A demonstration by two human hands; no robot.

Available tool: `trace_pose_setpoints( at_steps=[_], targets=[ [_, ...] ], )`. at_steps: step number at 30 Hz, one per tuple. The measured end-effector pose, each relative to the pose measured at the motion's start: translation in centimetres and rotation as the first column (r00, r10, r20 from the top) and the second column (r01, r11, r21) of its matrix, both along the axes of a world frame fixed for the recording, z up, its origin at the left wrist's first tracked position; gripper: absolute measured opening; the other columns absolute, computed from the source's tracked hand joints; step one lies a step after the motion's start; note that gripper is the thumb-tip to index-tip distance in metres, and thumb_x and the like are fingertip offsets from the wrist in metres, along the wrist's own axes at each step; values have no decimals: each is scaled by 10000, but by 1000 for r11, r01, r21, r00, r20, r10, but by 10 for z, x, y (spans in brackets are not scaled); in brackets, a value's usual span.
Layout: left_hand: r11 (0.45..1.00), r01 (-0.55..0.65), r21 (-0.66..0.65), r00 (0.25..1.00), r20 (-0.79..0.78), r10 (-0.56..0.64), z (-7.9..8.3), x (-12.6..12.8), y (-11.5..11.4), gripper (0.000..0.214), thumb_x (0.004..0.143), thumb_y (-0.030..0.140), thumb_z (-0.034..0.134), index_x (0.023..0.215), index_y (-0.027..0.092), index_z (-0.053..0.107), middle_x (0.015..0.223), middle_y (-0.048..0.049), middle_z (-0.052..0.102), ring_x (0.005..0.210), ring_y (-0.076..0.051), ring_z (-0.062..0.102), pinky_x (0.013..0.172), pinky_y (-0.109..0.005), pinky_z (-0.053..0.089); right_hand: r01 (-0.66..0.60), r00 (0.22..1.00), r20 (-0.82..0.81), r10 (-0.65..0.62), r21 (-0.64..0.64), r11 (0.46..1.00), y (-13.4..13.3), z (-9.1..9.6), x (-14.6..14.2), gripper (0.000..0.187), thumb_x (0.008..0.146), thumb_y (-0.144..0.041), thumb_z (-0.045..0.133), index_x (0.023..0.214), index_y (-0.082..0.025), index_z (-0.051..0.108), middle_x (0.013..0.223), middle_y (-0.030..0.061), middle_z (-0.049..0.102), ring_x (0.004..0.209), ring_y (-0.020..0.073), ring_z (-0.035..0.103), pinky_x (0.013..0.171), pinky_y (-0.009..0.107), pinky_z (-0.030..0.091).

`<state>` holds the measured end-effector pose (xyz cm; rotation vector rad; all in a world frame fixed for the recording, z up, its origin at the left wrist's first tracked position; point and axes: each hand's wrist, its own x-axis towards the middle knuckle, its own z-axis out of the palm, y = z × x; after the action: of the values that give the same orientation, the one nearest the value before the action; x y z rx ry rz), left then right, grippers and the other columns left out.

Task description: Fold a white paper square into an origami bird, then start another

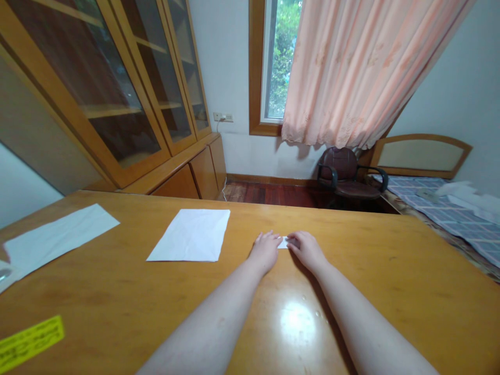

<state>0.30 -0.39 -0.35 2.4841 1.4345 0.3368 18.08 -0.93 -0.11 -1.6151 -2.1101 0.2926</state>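
A small white piece of paper [283,242], possibly folded, lies on the wooden desk [187,302] between my hands. My left hand [266,250] rests flat at its left end, fingers stretched forward and covering part of it. At the other end my right hand [308,250] has its fingers curled down, with thumb and fingertips closed on the paper's edge. Most of the small paper is hidden under the fingers. A larger white sheet [191,235] lies flat to the left of my left hand, apart from it.
Another long white sheet [62,239] lies at the desk's far left, near a yellow label [31,344]. Beyond the desk stand a glass-doored cabinet [156,104], a brown armchair [344,172] and a bed [449,208]. A pink curtain [359,67] hangs beside the window.
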Motion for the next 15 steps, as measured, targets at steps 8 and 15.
trace_pose_setpoints(
  at_steps=[8,15],
  targets=[
    [998,63,-31,997,-46,-65,0,3,-6,513,892,302,370,1393,202,333,1458,-64,356,1370,-237,239,1124,-479,163,39,998,46,-37,-36,999,2,-10,1,322,851,-227,486,1144,-184,612,1236,98,591,1146,241,509,991,402,350],
    [991,118,-65,991,-58,-122,1,2,-8,686,859,490,406,1441,176,223,1505,-89,251,1397,-260,152,1131,-492,90,95,994,64,-93,-39,995,2,-10,2,367,847,-304,503,1179,-179,595,1274,102,566,1203,251,473,1034,425,305]
  ],
)
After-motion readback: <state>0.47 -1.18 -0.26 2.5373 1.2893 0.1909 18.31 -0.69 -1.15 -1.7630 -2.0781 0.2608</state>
